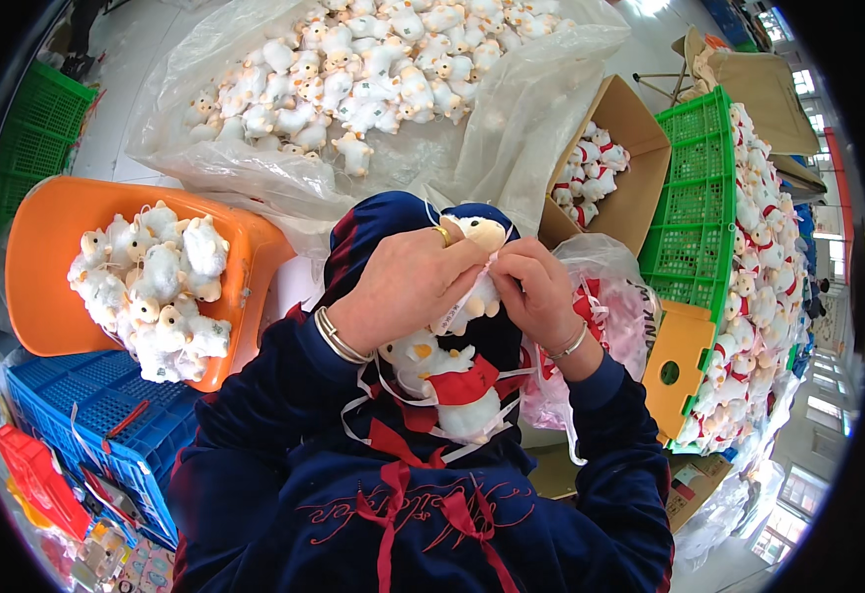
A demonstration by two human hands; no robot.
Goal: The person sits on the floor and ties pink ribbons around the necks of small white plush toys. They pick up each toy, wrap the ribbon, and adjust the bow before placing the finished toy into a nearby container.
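In front of my lap I hold a small white plush animal (478, 300) with a cream muzzle, its head toward the far side. My left hand (403, 284) is closed at its neck, fingertips pressed together. Beside it, my right hand (539, 296) pinches a thin whitish ribbon (493, 261) at the toy's neck; the exact fingertip grip is partly hidden. Just below on my lap lies white plush (470, 419) with a red cloth piece (464, 383) over it. Loose white ribbons (356, 403) trail around it.
An orange plastic chair (45, 267) with several white plush toys stands at left, above a blue crate (146, 395). Ahead, a clear plastic sheet (512, 128) bears a plush heap. Right are a cardboard box (640, 138), a green crate (690, 222) and a bag of red pieces (615, 296).
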